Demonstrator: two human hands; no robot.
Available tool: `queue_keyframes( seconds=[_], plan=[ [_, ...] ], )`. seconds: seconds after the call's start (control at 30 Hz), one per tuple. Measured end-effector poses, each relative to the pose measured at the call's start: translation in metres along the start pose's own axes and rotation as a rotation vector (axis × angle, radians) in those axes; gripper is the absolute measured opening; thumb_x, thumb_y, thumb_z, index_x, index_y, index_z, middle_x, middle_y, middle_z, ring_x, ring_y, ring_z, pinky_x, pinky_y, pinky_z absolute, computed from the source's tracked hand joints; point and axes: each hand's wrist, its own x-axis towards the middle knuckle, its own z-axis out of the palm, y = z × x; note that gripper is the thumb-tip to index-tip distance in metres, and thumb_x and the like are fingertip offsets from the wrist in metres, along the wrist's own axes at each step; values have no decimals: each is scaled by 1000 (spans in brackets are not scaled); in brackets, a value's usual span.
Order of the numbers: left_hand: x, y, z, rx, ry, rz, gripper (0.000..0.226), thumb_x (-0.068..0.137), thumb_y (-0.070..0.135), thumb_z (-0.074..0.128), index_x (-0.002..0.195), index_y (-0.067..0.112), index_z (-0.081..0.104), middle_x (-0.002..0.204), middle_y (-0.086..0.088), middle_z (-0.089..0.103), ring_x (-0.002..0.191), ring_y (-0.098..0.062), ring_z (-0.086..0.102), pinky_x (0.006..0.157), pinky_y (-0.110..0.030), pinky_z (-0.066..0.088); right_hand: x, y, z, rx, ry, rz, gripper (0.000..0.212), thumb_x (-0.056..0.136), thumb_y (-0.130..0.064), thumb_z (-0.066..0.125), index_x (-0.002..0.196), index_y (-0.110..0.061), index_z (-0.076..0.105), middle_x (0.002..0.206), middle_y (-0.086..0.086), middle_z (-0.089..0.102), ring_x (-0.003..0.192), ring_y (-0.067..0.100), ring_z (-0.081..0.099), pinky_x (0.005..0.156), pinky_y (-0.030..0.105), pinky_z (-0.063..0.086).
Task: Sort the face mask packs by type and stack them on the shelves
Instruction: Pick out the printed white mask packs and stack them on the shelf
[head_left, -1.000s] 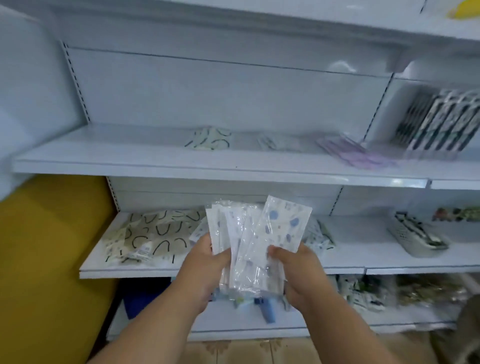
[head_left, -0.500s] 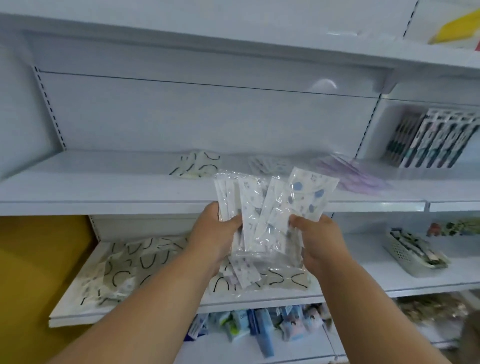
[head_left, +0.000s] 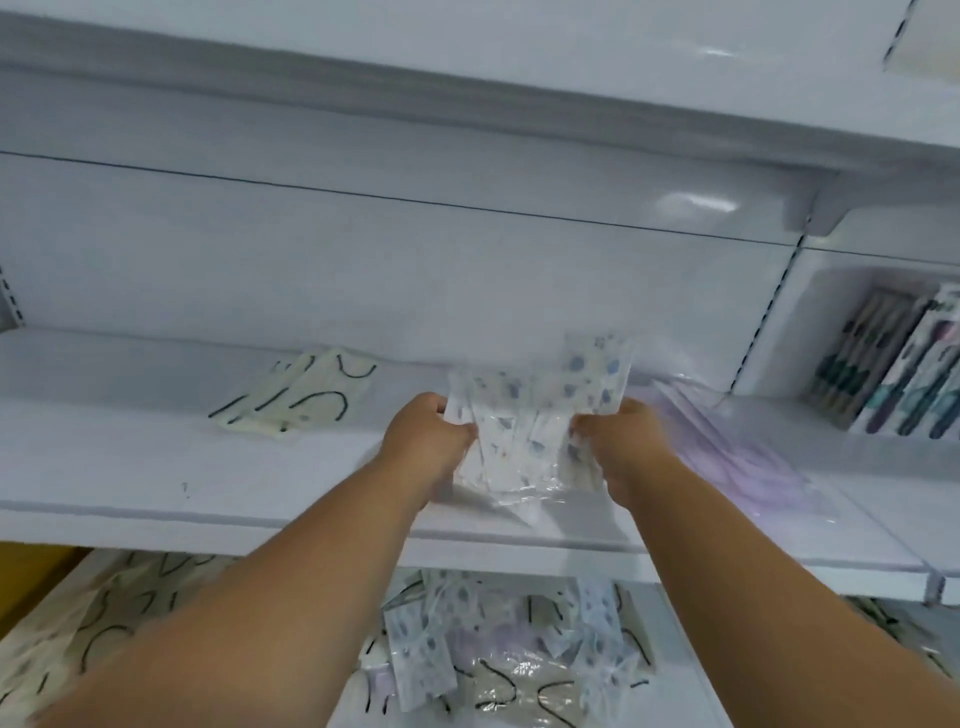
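- Both forearms reach forward and up over the middle shelf (head_left: 156, 483), a white board that spans the view.
- The left hand (head_left: 426, 447) grips the left edge of a fanned bundle of mask packs (head_left: 524, 426), its fingers curled round the plastic.
- The right hand (head_left: 623, 441) grips the bundle's right edge, fingers clamped on it in the same way.
- The bundle sits between the two hands above the middle shelf; its lower end seems to touch the board, though blur makes this unsure.
- The packs stand roughly upright, long axis running up and away toward the shelf's back wall, tops splayed apart.
- Each pack is clear, crinkled plastic over a white mask dotted with blue shapes.
- On the middle shelf, left of the bundle, lie cream packs with black curves (head_left: 301, 395).
- Right of the bundle, on the same shelf, lies a stack of lilac packs (head_left: 737, 457).
- Below the middle shelf, mixed packs (head_left: 498, 649) lie in a loose heap.
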Motion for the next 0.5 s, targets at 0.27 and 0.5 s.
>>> queue_keyframes(
  seconds=[0.27, 0.5],
  plan=[
    [23, -8, 37, 550, 116, 24, 40, 86, 46, 69, 109, 16, 56, 105, 0, 64, 89, -19, 60, 65, -29, 43, 71, 11, 20, -611, -210, -104, 18, 78, -15, 64, 91, -6, 70, 90, 16, 73, 82, 35, 71, 71, 39, 57],
    [17, -1, 42, 859, 239, 167, 57, 87, 51, 68, 127, 17, 46, 123, -7, 50, 107, -26, 57, 80, -33, 49, 78, 5, 38, -1193, 18, -432, 59, 85, -38, 68, 128, -13, 37, 124, 9, 47, 115, 28, 50, 87, 35, 42]
  ],
)
